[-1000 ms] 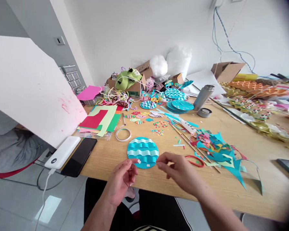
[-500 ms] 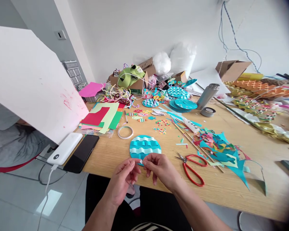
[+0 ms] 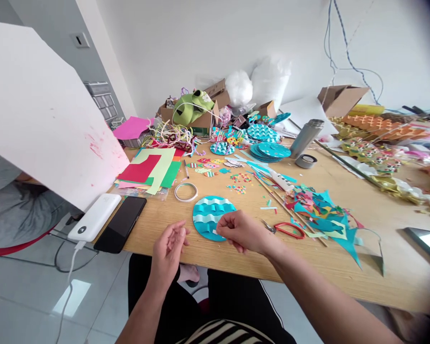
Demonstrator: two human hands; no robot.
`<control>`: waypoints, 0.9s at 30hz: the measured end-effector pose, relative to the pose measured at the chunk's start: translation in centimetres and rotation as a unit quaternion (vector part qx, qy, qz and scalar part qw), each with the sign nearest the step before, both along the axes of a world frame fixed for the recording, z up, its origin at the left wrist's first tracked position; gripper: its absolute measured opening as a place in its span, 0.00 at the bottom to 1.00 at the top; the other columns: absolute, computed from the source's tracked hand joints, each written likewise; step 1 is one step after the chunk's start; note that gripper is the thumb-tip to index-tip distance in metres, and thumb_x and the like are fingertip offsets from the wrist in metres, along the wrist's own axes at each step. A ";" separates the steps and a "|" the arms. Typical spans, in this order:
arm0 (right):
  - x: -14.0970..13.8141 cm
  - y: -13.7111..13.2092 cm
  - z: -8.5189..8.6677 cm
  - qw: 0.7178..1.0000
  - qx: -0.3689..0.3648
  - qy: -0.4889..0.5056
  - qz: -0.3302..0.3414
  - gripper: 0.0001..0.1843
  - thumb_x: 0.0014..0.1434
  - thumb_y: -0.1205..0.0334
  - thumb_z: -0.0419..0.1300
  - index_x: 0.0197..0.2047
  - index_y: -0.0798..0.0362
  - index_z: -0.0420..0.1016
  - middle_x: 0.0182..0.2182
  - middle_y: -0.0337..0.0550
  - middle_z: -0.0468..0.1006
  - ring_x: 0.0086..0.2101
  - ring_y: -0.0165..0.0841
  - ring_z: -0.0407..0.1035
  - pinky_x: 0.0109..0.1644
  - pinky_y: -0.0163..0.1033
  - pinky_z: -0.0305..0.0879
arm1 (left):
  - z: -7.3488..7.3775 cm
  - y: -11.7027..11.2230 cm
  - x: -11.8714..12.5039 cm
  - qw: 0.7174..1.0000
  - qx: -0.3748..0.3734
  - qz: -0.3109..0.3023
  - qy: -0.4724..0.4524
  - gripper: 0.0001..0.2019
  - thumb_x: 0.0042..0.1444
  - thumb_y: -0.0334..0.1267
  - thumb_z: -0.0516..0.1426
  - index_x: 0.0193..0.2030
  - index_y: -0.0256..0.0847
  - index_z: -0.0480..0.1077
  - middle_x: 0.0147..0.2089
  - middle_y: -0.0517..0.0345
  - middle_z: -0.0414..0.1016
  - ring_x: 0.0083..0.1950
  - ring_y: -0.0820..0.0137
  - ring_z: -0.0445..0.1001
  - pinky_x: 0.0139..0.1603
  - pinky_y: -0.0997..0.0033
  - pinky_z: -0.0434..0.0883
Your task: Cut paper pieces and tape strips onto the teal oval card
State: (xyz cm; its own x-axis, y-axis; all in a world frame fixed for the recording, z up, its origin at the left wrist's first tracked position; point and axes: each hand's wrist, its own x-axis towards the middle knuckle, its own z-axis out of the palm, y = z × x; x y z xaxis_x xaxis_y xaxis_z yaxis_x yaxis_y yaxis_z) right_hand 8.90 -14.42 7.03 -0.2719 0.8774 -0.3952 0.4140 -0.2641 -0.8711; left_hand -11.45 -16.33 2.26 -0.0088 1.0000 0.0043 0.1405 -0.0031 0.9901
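Note:
A round blue card (image 3: 207, 234) with wavy white and blue paper strips lies flat near the table's front edge. Over its right side, my right hand (image 3: 241, 231) is closed in a pinch on a small white piece (image 3: 215, 232), whose kind is too small to make out. My left hand (image 3: 169, 251) hovers left of the card at the table edge, fingers loosely curled and apart, holding nothing. Behind the card sits a roll of white tape (image 3: 186, 192). Red-handled scissors (image 3: 288, 230) lie to the right, partly hidden by my right forearm.
Coloured paper sheets (image 3: 148, 169), a black phone (image 3: 121, 224) and a white power bank (image 3: 95, 217) are on the left. Paper fish (image 3: 210, 174) and confetti lie behind. Blue discs (image 3: 270, 152), a steel flask (image 3: 307, 138), sticks and paper scraps (image 3: 318, 215) occupy the right.
My hands have come apart. The left has moved left and lost contact with the white piece; the right has shifted up and right over the card, carrying that piece.

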 end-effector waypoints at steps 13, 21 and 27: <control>-0.9 0.9 -2.6 0.976 0.063 -0.189 0.084 0.08 0.52 0.66 0.52 0.25 0.55 0.70 0.13 0.32 0.65 0.11 0.22 0.59 0.18 0.28 0.53 | -2.7 -0.5 0.7 0.951 0.176 -0.079 0.241 0.12 0.59 0.34 0.49 0.44 0.38 0.71 0.36 0.51 0.76 0.38 0.68 0.74 0.40 0.68 0.70; -1.5 0.5 -1.9 0.957 0.117 -0.242 0.108 0.10 0.55 0.68 0.52 0.26 0.56 0.72 0.15 0.36 0.69 0.16 0.24 0.60 0.24 0.31 0.51 | -3.0 -0.8 1.4 0.894 0.259 -0.109 0.350 0.15 0.58 0.29 0.48 0.47 0.39 0.71 0.35 0.52 0.73 0.39 0.65 0.71 0.40 0.65 0.69; -1.7 0.6 -2.2 0.947 0.148 -0.260 0.119 0.10 0.55 0.69 0.52 0.26 0.56 0.73 0.17 0.37 0.71 0.18 0.25 0.59 0.25 0.32 0.48 | -3.2 -0.9 1.6 0.861 0.275 -0.109 0.414 0.18 0.55 0.26 0.49 0.51 0.39 0.70 0.34 0.53 0.71 0.38 0.66 0.70 0.38 0.67 0.68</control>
